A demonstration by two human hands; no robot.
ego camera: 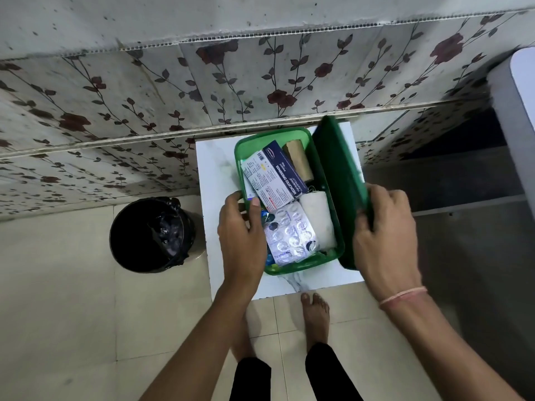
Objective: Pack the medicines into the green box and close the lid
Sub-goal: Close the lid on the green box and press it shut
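Green box [246, 146] packed, long axis running away from viewer. Lid [335, 180] upright, gripped by right hand [385, 238]; left hand [240, 235] clasps box rim.

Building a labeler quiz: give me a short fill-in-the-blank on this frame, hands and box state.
1. The green box stands on a small ____ table.
2. The lid is gripped by the ____ hand.
3. The left hand rests at the box's ____ rim.
4. On the floor, left of the table, stands a ____ bin.

Missing words: white; right; left; black
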